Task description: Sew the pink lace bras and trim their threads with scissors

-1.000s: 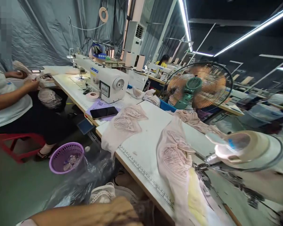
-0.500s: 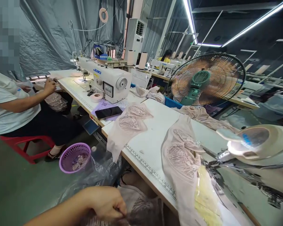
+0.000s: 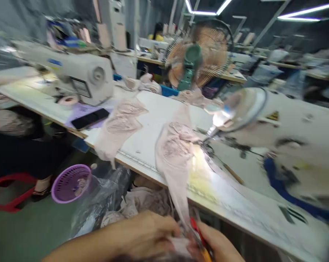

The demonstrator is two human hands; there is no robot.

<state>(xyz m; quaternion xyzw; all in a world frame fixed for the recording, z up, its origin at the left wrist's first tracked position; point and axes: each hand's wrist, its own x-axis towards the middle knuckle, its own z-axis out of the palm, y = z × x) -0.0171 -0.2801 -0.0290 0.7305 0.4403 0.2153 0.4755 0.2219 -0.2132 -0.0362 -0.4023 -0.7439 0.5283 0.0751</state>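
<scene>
The picture is smeared by motion. My left hand sits at the bottom edge, fingers closed on pale pink lace fabric in my lap. Just to its right, my right hand is closed round a small red and yellow tool touching the same fabric. A pink lace garment hangs from the white table down to my hands. A second pink lace piece is draped over the table's edge further left. A white sewing machine with a lit lamp stands at the right.
Another white sewing machine, a tape roll and a black phone are on the left table. A green and orange fan stands behind. On the floor are a purple basket, a plastic bag and a red stool.
My view has swung right and down. My left hand has moved right along the lap fabric, and my right hand with the tool has come into view beside it.
</scene>
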